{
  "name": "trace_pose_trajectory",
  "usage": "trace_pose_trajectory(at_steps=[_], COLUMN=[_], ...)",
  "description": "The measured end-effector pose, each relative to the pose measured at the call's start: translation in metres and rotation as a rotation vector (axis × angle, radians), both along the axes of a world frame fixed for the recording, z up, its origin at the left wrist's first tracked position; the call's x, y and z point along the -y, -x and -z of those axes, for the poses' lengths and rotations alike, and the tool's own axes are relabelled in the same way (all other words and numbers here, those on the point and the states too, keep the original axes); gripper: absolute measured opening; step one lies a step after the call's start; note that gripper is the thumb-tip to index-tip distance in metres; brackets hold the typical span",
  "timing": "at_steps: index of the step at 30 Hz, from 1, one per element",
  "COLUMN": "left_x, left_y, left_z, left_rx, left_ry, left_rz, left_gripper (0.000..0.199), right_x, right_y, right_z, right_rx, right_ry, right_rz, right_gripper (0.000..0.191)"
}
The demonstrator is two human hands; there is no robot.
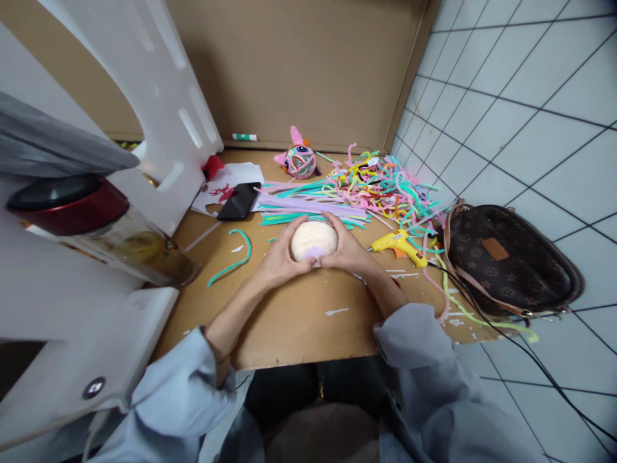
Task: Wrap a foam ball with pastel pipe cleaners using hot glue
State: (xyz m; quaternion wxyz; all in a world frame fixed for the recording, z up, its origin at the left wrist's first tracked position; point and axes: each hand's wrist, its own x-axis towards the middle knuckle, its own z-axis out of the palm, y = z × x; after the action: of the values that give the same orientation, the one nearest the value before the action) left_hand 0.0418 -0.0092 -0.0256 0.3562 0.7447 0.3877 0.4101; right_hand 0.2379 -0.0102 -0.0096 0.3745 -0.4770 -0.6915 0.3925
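A round cream-white ball (pixel 314 240) with a pale purple patch on its lower side is held between both hands above the middle of the brown table. My left hand (pixel 283 254) curves round its left side, and my right hand (pixel 345 248) wraps its right side. Both thumbs meet near the purple patch. Just behind the ball lie straight purple and teal pipe cleaners (pixel 308 204). To the right of my right hand rests a yellow glue gun (pixel 399 245). A bent teal pipe cleaner (pixel 248 247) lies to the left.
A tangled heap of colourful pipe cleaners (pixel 385 190) covers the back right, beside a pink-eared figure (pixel 299 161). A black phone (pixel 240 200) lies back left. A glass bottle (pixel 144 241) stands left; a brown bag (pixel 515 257) and a black cable (pixel 530 357) are at right.
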Motion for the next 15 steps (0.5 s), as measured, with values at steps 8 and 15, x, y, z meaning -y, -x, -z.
trace_pose_trajectory(at_steps=[8, 15], left_x=[0.0012, -0.0007], left_y=[0.0053, 0.0013], left_z=[-0.0106, -0.0059], left_rx=[0.049, 0.093], left_ry=[0.147, 0.136], left_rz=[0.060, 0.027], left_gripper=[0.104, 0.102], right_x=[-0.0006, -0.0046], right_y=[-0.0017, -0.0100], right_z=[-0.0003, 0.0024], right_rx=[-0.014, -0.179], right_ry=[-0.007, 0.104], right_rz=[-0.018, -0.142], right_gripper=[0.118, 0.126])
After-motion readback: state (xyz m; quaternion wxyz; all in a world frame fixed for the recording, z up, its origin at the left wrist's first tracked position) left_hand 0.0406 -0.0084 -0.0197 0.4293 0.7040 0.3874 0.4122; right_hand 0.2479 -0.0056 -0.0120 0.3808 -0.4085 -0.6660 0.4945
